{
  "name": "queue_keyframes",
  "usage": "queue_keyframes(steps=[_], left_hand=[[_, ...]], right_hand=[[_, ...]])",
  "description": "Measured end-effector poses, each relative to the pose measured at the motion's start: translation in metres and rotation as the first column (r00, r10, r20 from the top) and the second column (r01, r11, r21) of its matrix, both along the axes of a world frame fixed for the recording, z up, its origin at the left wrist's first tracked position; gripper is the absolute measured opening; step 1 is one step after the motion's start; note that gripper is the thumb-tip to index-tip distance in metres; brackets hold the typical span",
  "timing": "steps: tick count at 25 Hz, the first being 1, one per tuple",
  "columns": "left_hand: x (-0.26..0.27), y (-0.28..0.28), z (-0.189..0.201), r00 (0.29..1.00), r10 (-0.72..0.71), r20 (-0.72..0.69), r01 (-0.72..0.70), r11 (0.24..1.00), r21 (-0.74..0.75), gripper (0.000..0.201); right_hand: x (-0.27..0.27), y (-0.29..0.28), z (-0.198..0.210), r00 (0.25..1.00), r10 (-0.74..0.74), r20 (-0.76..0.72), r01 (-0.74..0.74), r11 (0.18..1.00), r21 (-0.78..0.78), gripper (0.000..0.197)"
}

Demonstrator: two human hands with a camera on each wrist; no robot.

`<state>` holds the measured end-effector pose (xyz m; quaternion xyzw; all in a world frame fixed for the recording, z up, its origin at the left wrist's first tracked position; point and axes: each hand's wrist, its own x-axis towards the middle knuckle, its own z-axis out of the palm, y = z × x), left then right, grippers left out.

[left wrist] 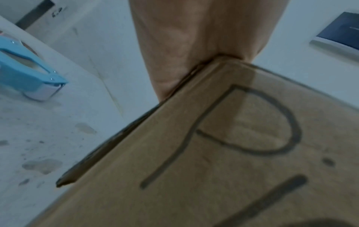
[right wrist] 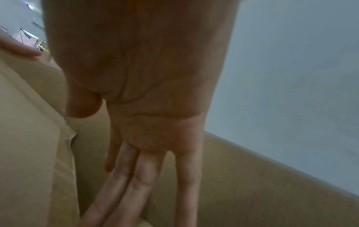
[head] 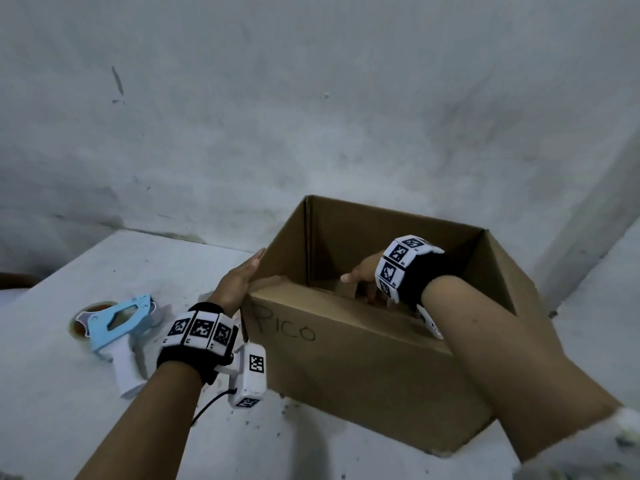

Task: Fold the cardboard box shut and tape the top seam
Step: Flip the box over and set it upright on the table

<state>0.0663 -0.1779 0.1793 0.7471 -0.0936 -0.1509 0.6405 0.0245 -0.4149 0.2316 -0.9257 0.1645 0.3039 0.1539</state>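
An open brown cardboard box (head: 346, 368) with "Pico" written on its near side stands on the white table. My left hand (head: 240, 277) lies flat, fingers straight, against the box's left side flap; in the left wrist view the palm (left wrist: 194, 46) presses the box (left wrist: 233, 153) at its corner. My right hand (head: 362, 275) reaches over the near edge into the box. In the right wrist view its fingers (right wrist: 139, 176) point straight down along the inner cardboard (right wrist: 29, 153) and hold nothing. A blue and white tape dispenser (head: 117, 327) lies to the left of the box, also seen as a blue tape dispenser (left wrist: 25, 72).
The white table (head: 86, 427) is stained and speckled. A grey wall (head: 311, 116) rises close behind the box and table. A pillar edge (head: 595, 216) stands at the right. A dark framed panel (left wrist: 340, 30) shows on the wall.
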Motion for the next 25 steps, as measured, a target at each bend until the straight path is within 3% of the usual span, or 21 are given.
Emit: queue_keyframes(steps=[3, 5, 7, 8, 11, 13, 15, 20, 25], left_hand=[[0.004, 0.002, -0.002, 1.000, -0.019, -0.008, 0.019, 0.999, -0.028, 0.040], [0.000, 0.001, -0.001, 0.998, -0.042, 0.049, 0.042, 0.999, 0.009, 0.041], [-0.007, 0.002, 0.001, 0.980, -0.066, 0.189, 0.050, 0.995, 0.086, 0.040], [-0.011, 0.004, 0.002, 0.962, -0.071, 0.263, 0.033, 0.989, 0.146, 0.039], [-0.014, 0.007, 0.001, 0.920, -0.082, 0.383, -0.022, 0.966, 0.259, 0.039], [-0.015, 0.009, 0.000, 0.937, -0.038, 0.347, -0.030, 0.981, 0.189, 0.040], [-0.018, 0.008, -0.006, 0.936, 0.016, 0.352, -0.056, 0.993, 0.104, 0.039], [-0.029, 0.000, -0.021, 0.910, 0.202, 0.361, -0.193, 0.979, -0.062, 0.037], [-0.032, 0.001, -0.010, 0.927, 0.157, 0.342, -0.163, 0.987, -0.009, 0.039]], right_hand=[[0.001, -0.005, 0.009, 0.989, -0.138, 0.049, 0.130, 0.983, 0.128, 0.063], [-0.005, -0.015, 0.009, 0.993, -0.094, 0.074, 0.096, 0.995, -0.025, 0.060], [-0.013, -0.031, 0.004, 0.997, -0.032, 0.064, 0.045, 0.973, -0.226, 0.044], [-0.025, -0.031, 0.009, 0.998, -0.029, 0.047, 0.040, 0.970, -0.240, 0.048], [-0.058, -0.035, 0.031, 0.985, -0.167, -0.032, 0.168, 0.985, 0.036, 0.063], [-0.081, -0.045, 0.045, 0.988, -0.148, -0.048, 0.152, 0.982, 0.115, 0.069], [-0.107, -0.053, 0.051, 0.993, -0.092, -0.077, 0.099, 0.990, 0.096, 0.060], [-0.147, -0.064, 0.041, 0.988, -0.129, -0.083, 0.136, 0.986, 0.091, 0.049], [-0.141, -0.055, 0.018, 0.996, -0.085, -0.025, 0.085, 0.996, 0.001, 0.060]])
